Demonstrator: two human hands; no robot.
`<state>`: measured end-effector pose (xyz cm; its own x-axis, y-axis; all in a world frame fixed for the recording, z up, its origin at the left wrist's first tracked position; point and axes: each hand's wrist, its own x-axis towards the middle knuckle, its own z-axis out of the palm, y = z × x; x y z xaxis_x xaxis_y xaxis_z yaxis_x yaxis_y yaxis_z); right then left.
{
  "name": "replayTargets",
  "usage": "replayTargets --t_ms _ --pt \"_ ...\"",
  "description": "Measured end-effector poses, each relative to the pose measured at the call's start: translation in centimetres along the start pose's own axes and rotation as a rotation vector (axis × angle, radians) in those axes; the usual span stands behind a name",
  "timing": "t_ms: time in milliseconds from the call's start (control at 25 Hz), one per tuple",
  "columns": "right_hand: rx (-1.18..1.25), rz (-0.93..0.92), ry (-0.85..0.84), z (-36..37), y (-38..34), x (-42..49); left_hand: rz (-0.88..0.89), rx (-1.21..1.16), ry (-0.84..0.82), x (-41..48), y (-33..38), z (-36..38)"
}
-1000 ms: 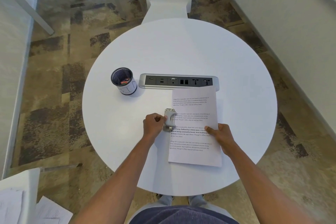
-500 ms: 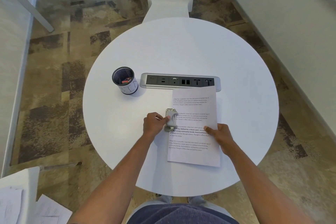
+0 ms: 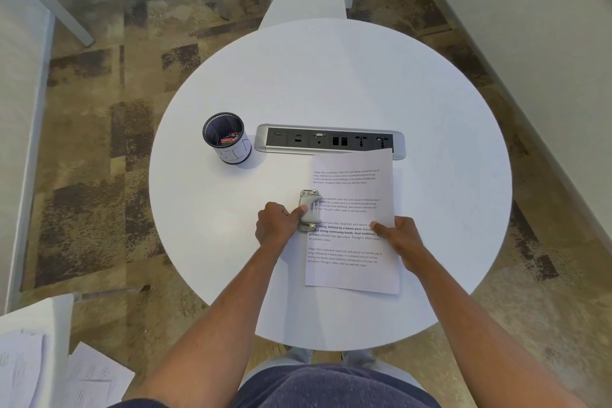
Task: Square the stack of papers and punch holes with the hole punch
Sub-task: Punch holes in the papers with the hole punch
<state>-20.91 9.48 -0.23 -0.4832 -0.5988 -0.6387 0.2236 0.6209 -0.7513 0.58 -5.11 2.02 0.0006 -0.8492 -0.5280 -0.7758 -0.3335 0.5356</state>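
Hole punch point(image 3: 310, 210) in left hand's point(image 3: 277, 224) closed grip; right hand point(image 3: 399, 232) fisted, pinning papers point(image 3: 356, 262).

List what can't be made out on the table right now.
Head view only:
- Left edge of the papers at mid-height: covered by the hole punch, so no holes can be seen.
- Sheet count: stack too thin.
- Punch lever: partly under the left hand.
- Text under the right hand.
- Cup contents: too small.

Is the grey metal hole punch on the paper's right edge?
No, the grey metal hole punch sits on the left edge of the printed paper stack.
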Motion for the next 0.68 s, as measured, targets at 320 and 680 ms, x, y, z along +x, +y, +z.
replayTargets --t_ms 320,680 --pt "-0.041 0.001 -0.001 0.23 0.06 0.34 -0.040 0.109 -0.013 0.45 -0.23 -0.01" --pt "-0.049 -0.007 -0.003 0.30 -0.19 0.04 -0.056 0.087 -0.031 0.36 -0.23 -0.54"
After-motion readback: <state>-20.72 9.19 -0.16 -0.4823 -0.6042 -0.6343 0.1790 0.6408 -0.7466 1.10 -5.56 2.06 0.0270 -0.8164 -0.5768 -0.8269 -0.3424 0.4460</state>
